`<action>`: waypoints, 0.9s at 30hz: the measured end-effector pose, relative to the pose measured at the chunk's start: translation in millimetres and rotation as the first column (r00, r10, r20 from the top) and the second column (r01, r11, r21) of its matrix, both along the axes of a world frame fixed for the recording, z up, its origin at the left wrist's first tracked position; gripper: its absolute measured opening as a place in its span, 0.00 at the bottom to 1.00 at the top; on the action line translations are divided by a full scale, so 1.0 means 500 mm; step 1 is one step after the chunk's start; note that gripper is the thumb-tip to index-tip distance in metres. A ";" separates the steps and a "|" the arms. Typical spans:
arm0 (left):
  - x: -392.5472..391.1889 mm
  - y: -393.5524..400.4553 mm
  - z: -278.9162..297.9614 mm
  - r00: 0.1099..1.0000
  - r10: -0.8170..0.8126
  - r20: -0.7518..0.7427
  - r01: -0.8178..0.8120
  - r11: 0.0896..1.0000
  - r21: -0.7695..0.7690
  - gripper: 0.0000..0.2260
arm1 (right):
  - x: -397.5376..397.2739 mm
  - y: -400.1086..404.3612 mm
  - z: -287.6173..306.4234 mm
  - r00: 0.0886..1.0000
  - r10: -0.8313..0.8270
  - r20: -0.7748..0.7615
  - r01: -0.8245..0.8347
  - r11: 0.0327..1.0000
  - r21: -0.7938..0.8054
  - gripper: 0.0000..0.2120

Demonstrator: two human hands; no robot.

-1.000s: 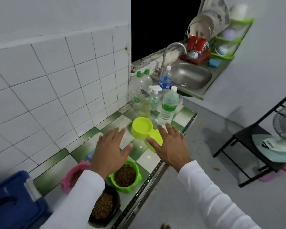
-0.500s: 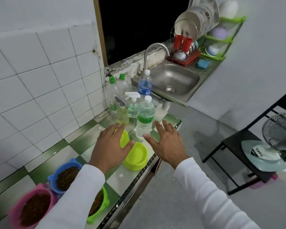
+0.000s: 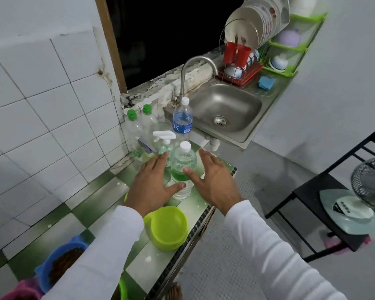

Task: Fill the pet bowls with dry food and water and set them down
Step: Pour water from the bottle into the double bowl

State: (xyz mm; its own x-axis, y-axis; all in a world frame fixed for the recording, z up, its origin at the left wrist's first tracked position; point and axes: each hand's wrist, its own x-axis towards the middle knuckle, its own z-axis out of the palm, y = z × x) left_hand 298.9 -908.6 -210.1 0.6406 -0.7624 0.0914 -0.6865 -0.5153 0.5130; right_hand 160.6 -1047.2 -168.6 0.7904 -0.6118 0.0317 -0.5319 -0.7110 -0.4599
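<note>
A clear water bottle with a green label and white cap stands upright on the green-and-white tiled counter. My left hand and my right hand are on either side of it, fingers spread; both thumbs are at or just short of its lower part. An empty lime-green pet bowl sits near the counter's front edge, below my hands. A blue bowl with dry food sits at the lower left, partly behind my sleeve. A pink bowl shows at the bottom corner.
Behind the bottle stand a blue-labelled bottle, two green-capped bottles and a spray bottle. A steel sink with tap lies beyond, a dish rack behind it. A black stand with a fan is at right.
My view and both hands moved forward along the counter, from beside the lime-green bowl to either side of the water bottle. The bowl now lies behind my hands.
</note>
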 end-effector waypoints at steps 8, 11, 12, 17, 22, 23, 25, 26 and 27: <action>0.061 -0.079 -0.023 0.959 -0.078 -0.271 0.061 0.996 -0.070 0.53 | 0.076 -0.038 -0.002 0.991 -0.027 0.131 0.017 0.997 0.074 0.30; 0.073 -0.096 -0.039 0.942 -0.078 -0.327 0.053 0.995 -0.085 0.52 | 0.106 -0.051 -0.022 0.982 -0.057 0.180 0.038 0.993 0.109 0.24; 0.077 -0.103 -0.044 0.941 -0.073 -0.332 0.044 0.995 -0.093 0.51 | 0.117 -0.057 -0.029 0.980 -0.062 0.187 0.041 0.993 0.111 0.23; 0.088 -0.129 -0.059 0.937 -0.064 -0.343 0.017 0.990 -0.141 0.45 | 0.153 -0.079 -0.054 0.973 -0.051 0.227 0.039 0.997 0.060 0.18; 0.096 -0.141 -0.072 0.921 -0.072 -0.382 0.003 0.984 -0.177 0.40 | 0.168 -0.093 -0.051 0.966 -0.019 0.256 0.006 0.999 0.048 0.16; 0.096 -0.142 -0.073 0.917 -0.077 -0.390 0.004 0.983 -0.185 0.40 | 0.170 -0.096 -0.051 0.969 0.001 0.249 -0.010 0.999 0.037 0.16; 0.101 -0.144 -0.077 0.916 -0.088 -0.390 0.014 0.982 -0.189 0.40 | 0.172 -0.099 -0.044 0.969 0.051 0.243 -0.047 0.999 -0.020 0.13; 0.103 -0.144 -0.077 0.914 -0.096 -0.393 0.021 0.981 -0.191 0.41 | 0.172 -0.099 -0.040 0.963 0.088 0.254 -0.071 0.995 -0.077 0.11; 0.105 -0.144 -0.076 0.911 -0.103 -0.400 0.025 0.980 -0.195 0.41 | 0.174 -0.098 -0.038 0.957 0.137 0.257 -0.102 0.984 -0.146 0.08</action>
State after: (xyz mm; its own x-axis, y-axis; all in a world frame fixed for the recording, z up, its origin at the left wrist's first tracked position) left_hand 351.4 -980.5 -248.2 0.6018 -0.7982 -0.0255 -0.4270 -0.3486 0.8344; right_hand 247.3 -1096.3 -187.5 0.8097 -0.4902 0.3227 -0.3112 -0.8248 -0.4720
